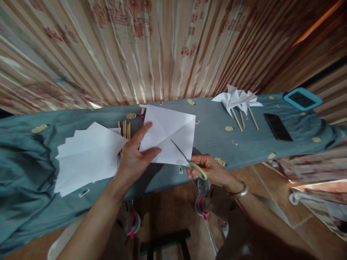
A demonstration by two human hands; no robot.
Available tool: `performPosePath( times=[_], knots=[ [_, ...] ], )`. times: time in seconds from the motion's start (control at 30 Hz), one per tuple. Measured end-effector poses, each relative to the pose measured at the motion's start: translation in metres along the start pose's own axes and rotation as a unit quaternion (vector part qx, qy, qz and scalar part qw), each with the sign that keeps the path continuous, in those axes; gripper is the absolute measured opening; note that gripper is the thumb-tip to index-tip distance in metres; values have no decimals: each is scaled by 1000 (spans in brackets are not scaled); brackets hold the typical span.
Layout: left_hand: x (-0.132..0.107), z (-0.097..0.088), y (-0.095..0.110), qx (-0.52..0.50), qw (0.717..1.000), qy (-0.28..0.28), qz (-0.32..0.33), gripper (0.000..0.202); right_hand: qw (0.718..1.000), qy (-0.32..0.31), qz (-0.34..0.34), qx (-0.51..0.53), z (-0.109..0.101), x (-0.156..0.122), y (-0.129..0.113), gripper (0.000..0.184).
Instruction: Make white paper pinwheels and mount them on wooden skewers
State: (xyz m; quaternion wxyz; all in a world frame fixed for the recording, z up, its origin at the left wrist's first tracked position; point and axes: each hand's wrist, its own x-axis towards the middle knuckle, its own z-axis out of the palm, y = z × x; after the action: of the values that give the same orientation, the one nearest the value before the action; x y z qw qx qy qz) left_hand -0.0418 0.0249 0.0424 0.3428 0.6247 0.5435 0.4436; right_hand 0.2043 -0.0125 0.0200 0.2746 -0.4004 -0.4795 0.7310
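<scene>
My left hand grips a square sheet of white paper by its left side, thumb on top. Diagonal crease lines cross the sheet. In my right hand is a pair of scissors with pale green handles. One dark blade lies over the paper, pointing from the lower right corner toward the middle; the other blade is hidden, probably beneath the sheet. Left of my left hand lies a fanned stack of white paper sheets. Several wooden sticks lie just behind that hand.
White paper pinwheels on wooden sticks lie at the back right. Beside them are a black phone and a blue-framed device. A small red object sits behind the sheet. The narrow table has a grey-green cloth; a curtain hangs behind.
</scene>
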Motion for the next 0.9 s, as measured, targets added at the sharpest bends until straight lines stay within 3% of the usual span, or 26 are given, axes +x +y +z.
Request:
performPosePath(
  times=[0.17,0.33,0.4,0.47,0.53,0.6,0.73,0.9],
  knots=[
    [5,-4,2,-29,999,24,-19,71,997,-61,5,-45,-11,-7,-5,49],
    [9,-9,-4,-83,994,46,-46,74,991,-80,32,-102,-40,-23,-24,64],
    [8,-10,-3,-90,993,46,-56,75,992,-33,18,-118,-52,-27,-28,65],
    [6,-8,0,-97,993,24,-70,75,992,71,-28,-103,-59,-26,-29,62],
    [2,-4,4,-106,991,-23,-83,74,977,186,-85,-64,-64,-22,-28,60],
    [-4,1,9,-109,987,-77,-92,72,961,244,-117,-56,-67,-15,-28,57],
    [-15,15,15,-106,980,-144,-89,72,956,248,-145,-55,-69,-3,-34,55],
    [-20,21,15,-88,978,-175,-76,80,979,175,-77,-64,-63,4,-39,47]
  ],
)
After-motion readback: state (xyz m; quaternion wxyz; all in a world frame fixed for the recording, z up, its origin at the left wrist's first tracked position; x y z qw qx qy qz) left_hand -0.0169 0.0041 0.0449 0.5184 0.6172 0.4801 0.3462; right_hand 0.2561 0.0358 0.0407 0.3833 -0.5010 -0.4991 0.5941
